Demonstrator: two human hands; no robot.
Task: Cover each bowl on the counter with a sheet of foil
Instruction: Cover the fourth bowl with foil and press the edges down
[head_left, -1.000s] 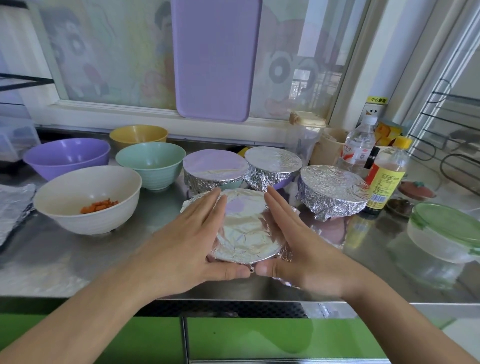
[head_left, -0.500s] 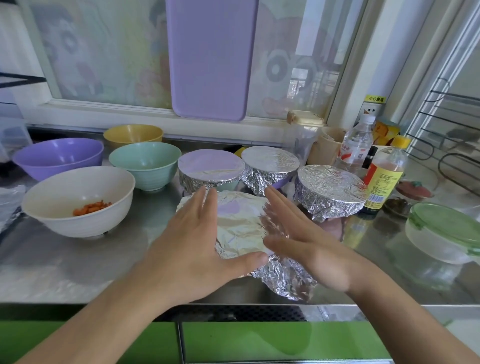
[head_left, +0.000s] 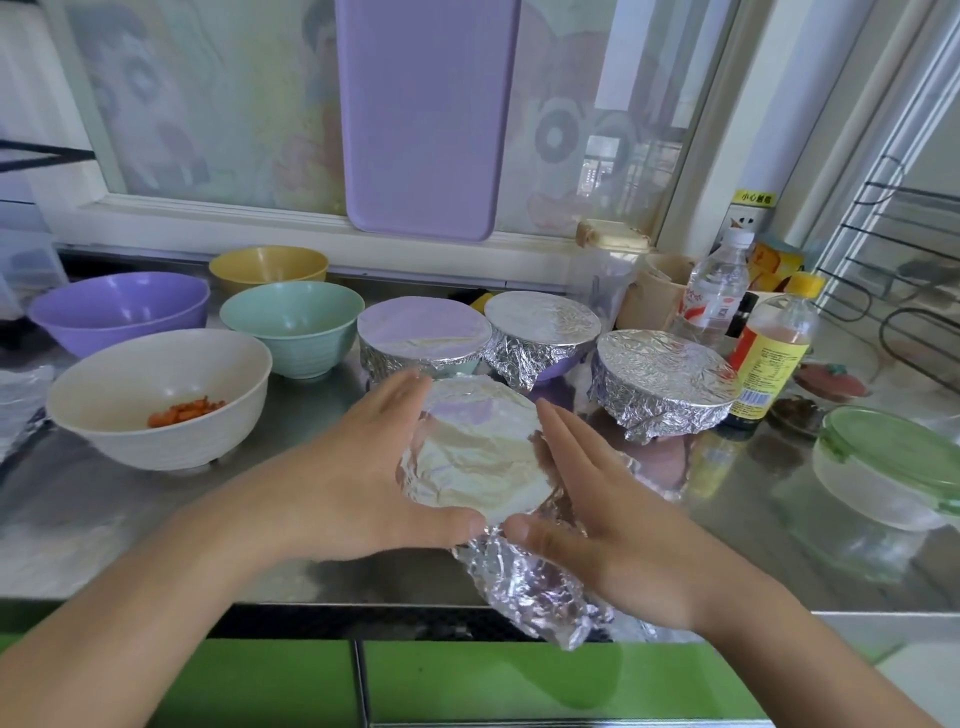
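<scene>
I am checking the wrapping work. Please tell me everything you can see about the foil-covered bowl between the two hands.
The foil-covered bowl stands upright near the counter's front edge, before three other wrapped bowls. Its silver foil top is flat, lightly wrinkled and shiny. Crumpled foil hangs down the near side. The bowl itself is hidden. The left hand and the right hand press its sides, fingers straight, thumbs nearly meeting in front.

I see my left hand (head_left: 358, 483) and right hand (head_left: 613, 525) flanking the front foil-covered bowl (head_left: 478, 457) on the counter (head_left: 104, 530). Three covered bowls (head_left: 660, 384) sit behind it; four uncovered bowls (head_left: 156, 395) stand left, bottles (head_left: 769, 348) right.
</scene>
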